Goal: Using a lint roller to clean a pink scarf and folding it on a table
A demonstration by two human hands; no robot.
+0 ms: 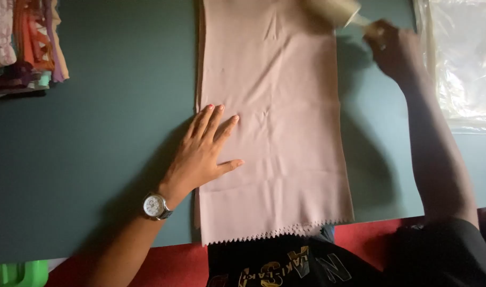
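A long strip of dusty pink cloth [277, 101] lies flat on a dark green table [94, 122], its zigzag-cut end at the near edge. My left hand [204, 151] presses flat on the cloth's left side, fingers spread, a wristwatch [155, 205] on the wrist. At the top right my right hand [391, 48] grips the handle of a roller [333, 9] that rests on the cloth's far right part. The roller is blurred and partly cut off by the frame.
A stack of folded coloured fabrics [22, 45] sits at the far left corner. A clear plastic sheet [463, 58] covers the table's right side. A green object [19, 273] shows at the bottom left below the table edge.
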